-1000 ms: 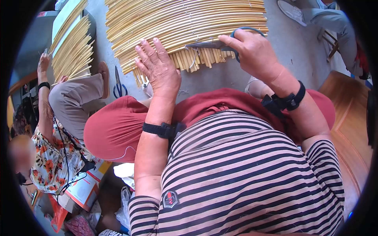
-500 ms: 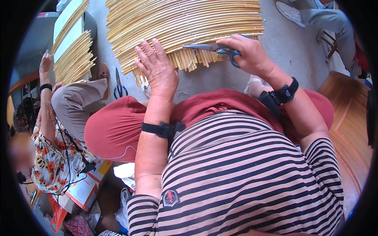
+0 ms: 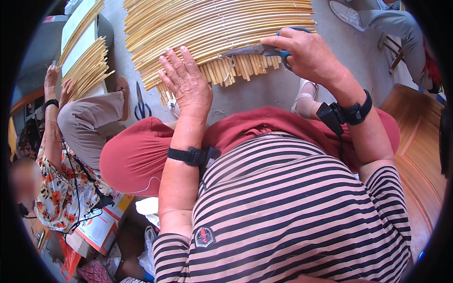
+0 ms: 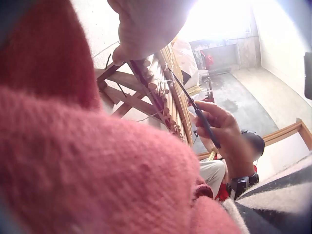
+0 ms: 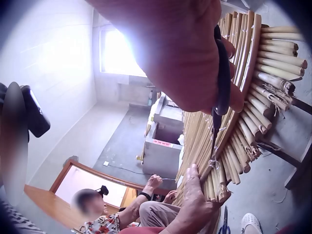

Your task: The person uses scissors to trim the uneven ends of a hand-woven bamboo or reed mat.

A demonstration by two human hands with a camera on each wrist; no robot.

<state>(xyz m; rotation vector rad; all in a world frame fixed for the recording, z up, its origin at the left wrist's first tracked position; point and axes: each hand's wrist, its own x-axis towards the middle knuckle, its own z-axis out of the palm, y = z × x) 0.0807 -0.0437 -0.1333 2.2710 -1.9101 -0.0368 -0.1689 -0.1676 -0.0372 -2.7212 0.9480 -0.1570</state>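
A mat of straw-coloured stalks (image 3: 212, 28), tied with thin white string, lies in front of me in the head view. Along its near edge, short cut stalk ends (image 3: 243, 68) stick out crosswise. My left hand (image 3: 191, 92) rests on the near left part of the mat, fingers straight and slightly spread. My right hand (image 3: 314, 56) grips the handles of dark scissors (image 3: 247, 50), whose blades point left along the near edge. In the right wrist view the scissors' tip is close to a white string knot (image 5: 213, 163) beside the stalk ends.
Another pair of scissors (image 3: 141, 101) lies on the floor at the left. A person in a floral shirt (image 3: 59, 198) sits there, hands by another bundle of stalks (image 3: 87, 66). At upper right are another person's leg (image 3: 387, 28) and a stool (image 3: 394, 54); a wooden panel (image 3: 415, 141) stands at right.
My right hand dipped and turned half a second ago, then came back up with the scissors, its wrist swinging outward. The left hand stayed flat on the mat.
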